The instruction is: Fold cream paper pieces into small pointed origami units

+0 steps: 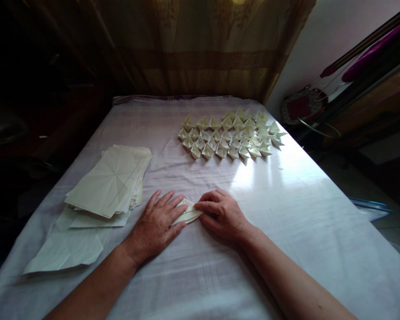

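Note:
A small piece of folded paper (189, 212) lies on the cloth-covered table between my hands. My left hand (160, 220) rests flat over its left part, fingers stretched and somewhat spread. At its right end, my right hand (222, 213) pinches the paper between thumb and curled fingers. The piece is cream-coloured, with several layers and crease lines showing. Its left end is hidden under my left fingers.
Left of my hands sits a stack of creased paper sheets (110, 180), with looser sheets (70, 249) below it. Several rows of folded paper boats (222, 144) stand toward the back right of the table (306, 222). A curtain (173, 53) hangs behind.

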Demonstrator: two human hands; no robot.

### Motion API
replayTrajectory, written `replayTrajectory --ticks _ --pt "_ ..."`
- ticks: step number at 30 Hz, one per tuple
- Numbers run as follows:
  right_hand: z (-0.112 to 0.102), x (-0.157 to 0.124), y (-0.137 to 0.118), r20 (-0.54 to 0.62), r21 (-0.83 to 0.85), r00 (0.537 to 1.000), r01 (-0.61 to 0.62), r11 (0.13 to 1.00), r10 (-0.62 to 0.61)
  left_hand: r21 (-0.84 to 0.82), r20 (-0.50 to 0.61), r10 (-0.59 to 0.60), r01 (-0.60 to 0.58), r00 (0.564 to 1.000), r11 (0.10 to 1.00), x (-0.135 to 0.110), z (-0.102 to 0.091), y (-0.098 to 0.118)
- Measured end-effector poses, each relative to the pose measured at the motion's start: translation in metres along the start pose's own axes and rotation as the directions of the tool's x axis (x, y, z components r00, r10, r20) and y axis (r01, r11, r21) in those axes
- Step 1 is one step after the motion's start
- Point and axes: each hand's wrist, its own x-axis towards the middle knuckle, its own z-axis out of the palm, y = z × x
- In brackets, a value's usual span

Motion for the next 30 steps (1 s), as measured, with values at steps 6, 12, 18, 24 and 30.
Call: replayTrajectory --ticks 6,12,18,24,30 --pt "0.006 0.001 0.0 -0.031 -0.08 0.998 0.05 0.996 -0.053 0.001 -0.076 -0.003 0.003 0.997 1.0 0.001 -0.002 0.004" --pt "0.008 0.002 -0.001 -0.063 -0.042 0.998 -0.004 0.999 0.001 -0.047 -0.127 -0.004 -0.002 0.992 0.999 0.002 -0.005 0.009" --pt "0.008 0.002 -0.001 -0.049 -0.018 0.998 -0.026 0.999 0.025 -0.052 -0.144 -0.022 0.015 0.989 0.999 0.001 -0.008 0.01" --pt "0.009 0.002 -0.002 -0.043 -0.017 0.998 -0.04 0.999 0.039 -0.05 -0.184 -0.059 0.05 0.981 0.997 0.002 -0.006 0.009" --pt "0.012 0.004 -0.004 -0.078 -0.029 0.99 -0.12 0.992 0.117 -0.05 -0.196 -0.139 0.132 0.971 0.99 0.001 -0.005 0.007"
